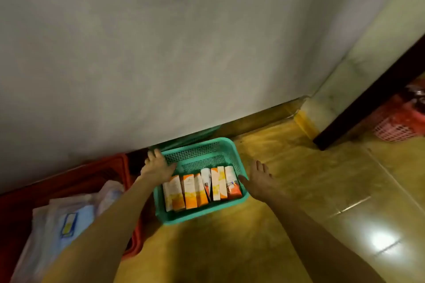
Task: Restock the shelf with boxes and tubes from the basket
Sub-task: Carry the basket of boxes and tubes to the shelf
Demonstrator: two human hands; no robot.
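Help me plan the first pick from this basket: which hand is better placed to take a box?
Probably the left. The left hand rests on the green basket's left rim, right above the nearest orange-and-white boxes. The right hand lies open at the right rim, mostly outside the basket.

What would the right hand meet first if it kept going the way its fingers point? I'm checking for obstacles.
Probably only floor tiles, then the wall's skirting; the right hand passes beside the teal basket. Depth is unclear.

We are seeing open floor (299, 190) lying right of the green basket (202, 219). A grey wall (161, 53) is closing off its far side, a red crate (124, 167) is crowding its left, and boxes (202, 188) are filling its near half.
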